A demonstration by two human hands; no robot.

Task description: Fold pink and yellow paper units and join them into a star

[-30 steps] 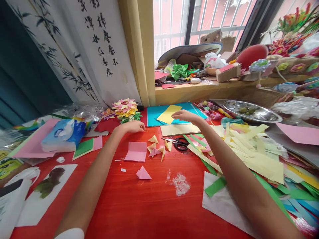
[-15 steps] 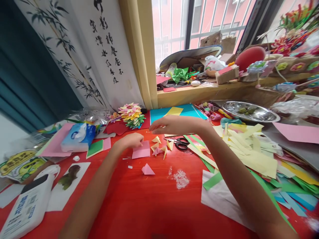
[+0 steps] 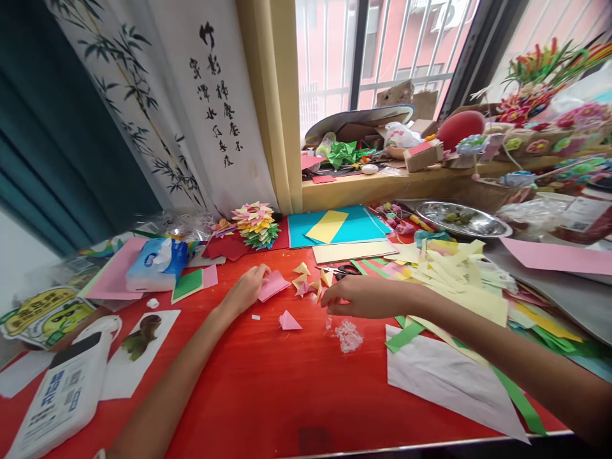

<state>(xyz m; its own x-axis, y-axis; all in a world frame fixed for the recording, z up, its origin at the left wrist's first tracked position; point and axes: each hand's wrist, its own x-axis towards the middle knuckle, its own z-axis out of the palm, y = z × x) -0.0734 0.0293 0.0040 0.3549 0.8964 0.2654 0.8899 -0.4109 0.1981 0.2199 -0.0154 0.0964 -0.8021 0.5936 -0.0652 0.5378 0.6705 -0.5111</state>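
My left hand (image 3: 247, 288) is closed on the left edge of a square of pink paper (image 3: 274, 285), which looks slightly lifted and tilted. My right hand (image 3: 351, 297) hangs over the middle of the table, palm down, its fingers loosely bent and apart with nothing visible in them. By its fingertips lie several folded yellow paper pieces (image 3: 300, 280) with a pink one among them. Black-handled scissors (image 3: 348, 269) lie just behind that hand, partly covered by it. A folded pink piece (image 3: 289, 320) rests nearer to me, beside a patch of clear bits (image 3: 349, 336).
A layered paper-folded ornament (image 3: 258, 224) stands at the back, near blue sheets (image 3: 354, 223). Paper strips (image 3: 459, 271) pile up at right before a metal dish (image 3: 463, 218). At left are a tissue pack (image 3: 157, 262) and a white box-like item (image 3: 64, 382).
My right hand has come down and toward me, from above the back of the table to beside the folded pieces. My left hand has taken the pink square's edge, tilting it.
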